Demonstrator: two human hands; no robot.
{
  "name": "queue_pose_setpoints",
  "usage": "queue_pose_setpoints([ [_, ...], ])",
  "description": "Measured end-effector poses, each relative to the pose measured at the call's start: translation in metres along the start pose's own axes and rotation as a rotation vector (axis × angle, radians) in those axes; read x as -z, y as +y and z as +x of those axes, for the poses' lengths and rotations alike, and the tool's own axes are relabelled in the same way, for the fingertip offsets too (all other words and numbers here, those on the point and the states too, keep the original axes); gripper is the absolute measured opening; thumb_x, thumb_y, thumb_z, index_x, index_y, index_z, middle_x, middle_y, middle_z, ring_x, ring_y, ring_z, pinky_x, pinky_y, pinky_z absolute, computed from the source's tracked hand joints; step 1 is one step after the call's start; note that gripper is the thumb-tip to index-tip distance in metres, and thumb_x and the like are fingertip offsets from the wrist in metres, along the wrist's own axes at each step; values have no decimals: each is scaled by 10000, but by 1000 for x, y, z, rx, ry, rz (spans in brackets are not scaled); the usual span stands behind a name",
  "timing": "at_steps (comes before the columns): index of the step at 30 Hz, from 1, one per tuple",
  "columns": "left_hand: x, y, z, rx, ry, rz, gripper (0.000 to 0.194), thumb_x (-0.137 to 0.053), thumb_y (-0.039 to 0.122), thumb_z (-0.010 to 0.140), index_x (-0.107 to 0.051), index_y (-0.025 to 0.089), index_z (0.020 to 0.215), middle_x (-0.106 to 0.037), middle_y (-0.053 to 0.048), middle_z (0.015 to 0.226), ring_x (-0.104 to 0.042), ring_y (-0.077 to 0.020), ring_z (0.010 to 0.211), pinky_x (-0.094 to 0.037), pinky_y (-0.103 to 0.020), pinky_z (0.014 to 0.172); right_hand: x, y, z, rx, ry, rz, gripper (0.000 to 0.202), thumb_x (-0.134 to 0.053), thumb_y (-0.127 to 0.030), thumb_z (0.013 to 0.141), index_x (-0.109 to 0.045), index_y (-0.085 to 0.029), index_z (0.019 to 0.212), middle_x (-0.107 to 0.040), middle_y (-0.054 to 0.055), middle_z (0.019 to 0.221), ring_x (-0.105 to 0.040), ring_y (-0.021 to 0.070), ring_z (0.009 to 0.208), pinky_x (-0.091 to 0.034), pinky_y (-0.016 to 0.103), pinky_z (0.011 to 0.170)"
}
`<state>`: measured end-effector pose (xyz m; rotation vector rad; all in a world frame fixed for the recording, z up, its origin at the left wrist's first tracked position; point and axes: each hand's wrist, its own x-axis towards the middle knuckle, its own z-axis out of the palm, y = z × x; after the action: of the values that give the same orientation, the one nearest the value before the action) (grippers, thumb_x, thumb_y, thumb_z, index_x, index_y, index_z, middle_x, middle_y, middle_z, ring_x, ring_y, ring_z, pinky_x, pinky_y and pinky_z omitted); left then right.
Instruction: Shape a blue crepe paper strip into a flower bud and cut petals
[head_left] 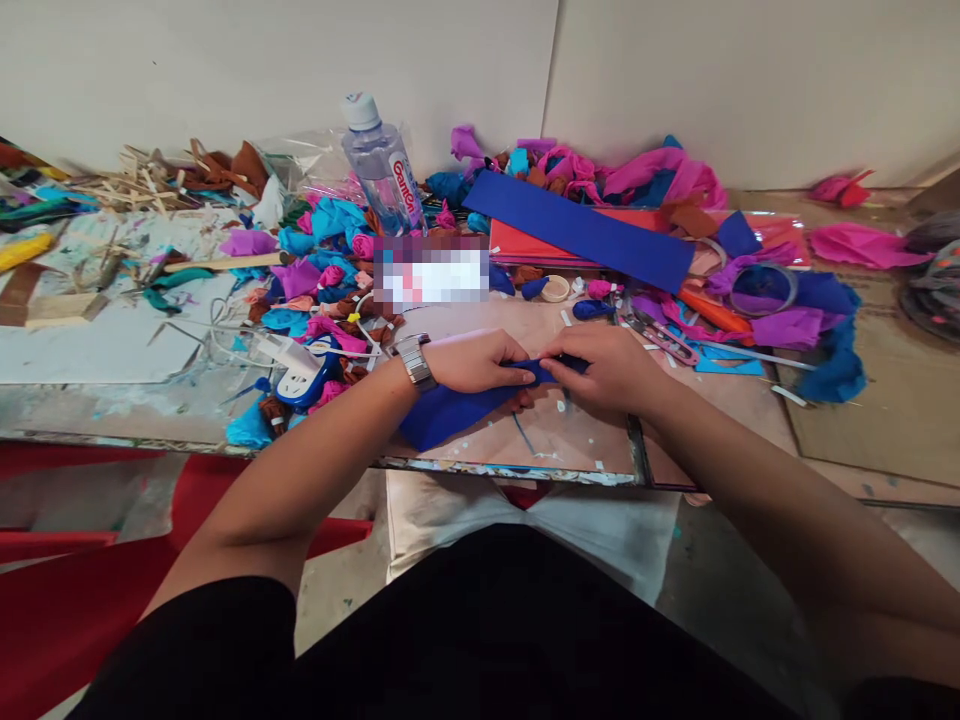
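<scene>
Both hands meet over a pinkish board near the table's front edge, working a strip of dark blue paper (454,415). My left hand (476,362), with a metal watch at the wrist, pinches the strip between thumb and fingers. My right hand (600,368) has its thumb and forefinger closed on the strip's right end, where the paper is gathered. The strip's wide end hangs to the left under my left wrist, resting close to the board. Just beyond my right hand lie a small dark blue bundle (592,308) and pink-handled snips (664,335).
A clear water bottle (382,165) stands among crumpled coloured paper pieces. Behind my hands, a long flat blue sheet (577,230) lies over red sheets (517,238). A tape roll (763,290) is at right. A blue-and-white power strip (304,378) with cables sits at left.
</scene>
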<state>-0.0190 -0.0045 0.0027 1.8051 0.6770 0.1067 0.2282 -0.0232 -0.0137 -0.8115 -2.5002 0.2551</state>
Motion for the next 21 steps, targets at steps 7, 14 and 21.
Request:
queue_pose_setpoints([
  [7,8,-4,1,-7,76,54,362,-591,424,1011,-765,110,969,-825,-98,944,-762,-152,796,-588,-232,761,13,-4,13,-6,-64,-76,231,-656,-330,996,-767,-168,1117,-810,112,1046,-730,289,981,-475,394,845],
  [14,14,-4,-1,-19,124,178,359,-613,427,966,-777,111,1013,-796,-55,918,-688,-153,790,-518,-251,760,4,5,22,-28,-203,-102,215,-633,-242,985,-780,-179,1128,-813,97,1031,-728,276,941,-452,385,835],
  [21,6,0,-3,-52,134,371,317,-633,393,925,-778,129,1027,-625,29,737,-470,-100,663,-358,-233,644,-12,9,3,56,-18,-112,217,-599,-247,1020,-753,-173,1154,-816,100,1017,-721,269,941,-449,433,886],
])
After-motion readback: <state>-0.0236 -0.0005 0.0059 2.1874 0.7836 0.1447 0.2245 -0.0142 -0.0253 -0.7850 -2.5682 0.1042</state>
